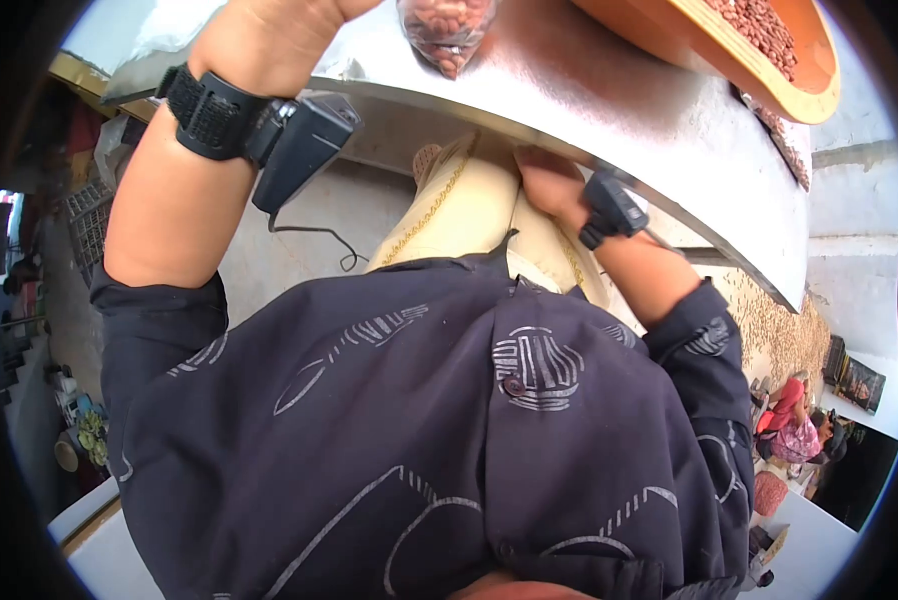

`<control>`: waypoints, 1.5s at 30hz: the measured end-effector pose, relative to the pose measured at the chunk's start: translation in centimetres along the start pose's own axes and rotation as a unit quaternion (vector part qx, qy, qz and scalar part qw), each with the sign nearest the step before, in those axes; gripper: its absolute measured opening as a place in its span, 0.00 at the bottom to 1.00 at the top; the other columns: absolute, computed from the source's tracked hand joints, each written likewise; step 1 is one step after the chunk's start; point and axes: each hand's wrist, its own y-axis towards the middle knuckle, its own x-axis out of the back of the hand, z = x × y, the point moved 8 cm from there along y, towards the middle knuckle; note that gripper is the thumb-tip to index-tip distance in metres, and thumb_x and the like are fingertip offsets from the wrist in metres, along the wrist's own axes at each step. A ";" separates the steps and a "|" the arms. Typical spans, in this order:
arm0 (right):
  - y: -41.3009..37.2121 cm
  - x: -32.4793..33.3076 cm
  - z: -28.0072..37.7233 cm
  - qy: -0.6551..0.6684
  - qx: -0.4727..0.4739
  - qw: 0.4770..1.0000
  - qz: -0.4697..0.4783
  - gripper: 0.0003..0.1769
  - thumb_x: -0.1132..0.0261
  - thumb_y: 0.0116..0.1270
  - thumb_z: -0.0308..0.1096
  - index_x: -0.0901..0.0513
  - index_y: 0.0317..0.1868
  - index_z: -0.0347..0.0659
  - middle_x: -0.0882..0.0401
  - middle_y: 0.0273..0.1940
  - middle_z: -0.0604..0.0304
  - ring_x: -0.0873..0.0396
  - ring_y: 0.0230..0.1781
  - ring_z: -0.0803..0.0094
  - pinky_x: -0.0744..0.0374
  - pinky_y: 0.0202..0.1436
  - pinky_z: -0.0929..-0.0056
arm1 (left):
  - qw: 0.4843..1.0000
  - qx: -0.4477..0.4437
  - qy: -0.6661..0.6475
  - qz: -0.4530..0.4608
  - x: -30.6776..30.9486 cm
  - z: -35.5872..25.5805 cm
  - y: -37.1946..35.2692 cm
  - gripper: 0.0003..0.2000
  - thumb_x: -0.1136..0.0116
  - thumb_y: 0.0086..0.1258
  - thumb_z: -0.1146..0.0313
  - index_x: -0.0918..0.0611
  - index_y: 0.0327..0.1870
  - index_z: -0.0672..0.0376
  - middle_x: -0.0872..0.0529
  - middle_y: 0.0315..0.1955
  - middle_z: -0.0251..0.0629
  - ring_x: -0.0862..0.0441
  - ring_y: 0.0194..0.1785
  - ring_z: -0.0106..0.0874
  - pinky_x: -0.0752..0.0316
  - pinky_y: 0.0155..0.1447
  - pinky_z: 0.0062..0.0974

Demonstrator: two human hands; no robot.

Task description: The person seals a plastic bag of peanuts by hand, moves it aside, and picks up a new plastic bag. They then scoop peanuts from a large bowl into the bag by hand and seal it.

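At the top left, my left hand (279,35) is over the metal table (609,110), mostly cut off by the frame edge, so its fingers are out of sight. Nearest to it on the table is a clear plastic bag of reddish-brown nuts or beans (447,35). My right hand (547,178) is low by my lap, below the table edge, against my cream trousers (449,205). Its fingers are in shadow and partly hidden, and I cannot make out anything in them. Black straps with small devices are on both wrists.
An orange tray (814,95) with reddish nuts or beans sits at the table's top right. Another filled bag (777,135) lies beside it at the edge. A pale brown spread of small pieces (784,325) covers the floor at right, with people (797,430) beyond.
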 end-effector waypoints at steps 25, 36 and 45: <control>-5.2 38.2 23.9 0.014 0.462 0.857 -0.225 0.06 0.39 0.59 0.18 0.22 0.38 0.32 0.24 0.34 0.59 0.23 0.33 0.76 0.24 0.38 0.78 | 0.999 0.020 0.035 -0.018 -1.4 -1.8 -0.8 0.10 0.48 0.68 0.67 0.27 0.26 0.59 0.29 0.13 0.28 0.40 0.15 0.18 0.42 0.25 0.19; 5.8 41.9 7.6 -0.166 0.134 0.976 -0.049 0.16 0.37 0.62 0.37 0.20 0.45 0.34 0.18 0.37 0.55 0.21 0.37 0.67 0.23 0.44 0.71 | 1.000 -0.008 0.004 -0.005 -2.0 -2.4 -0.4 0.09 0.49 0.68 0.67 0.27 0.25 0.56 0.30 0.11 0.27 0.42 0.14 0.18 0.42 0.26 0.20; 8.0 40.6 -4.4 -0.103 -0.188 0.974 0.074 0.33 0.40 0.63 0.55 0.31 0.62 0.44 0.26 0.56 0.52 0.20 0.39 0.61 0.16 0.37 0.58 | 1.000 0.010 -0.008 -0.009 -1.8 -2.2 0.4 0.10 0.47 0.67 0.67 0.27 0.25 0.57 0.30 0.12 0.29 0.42 0.15 0.18 0.40 0.27 0.19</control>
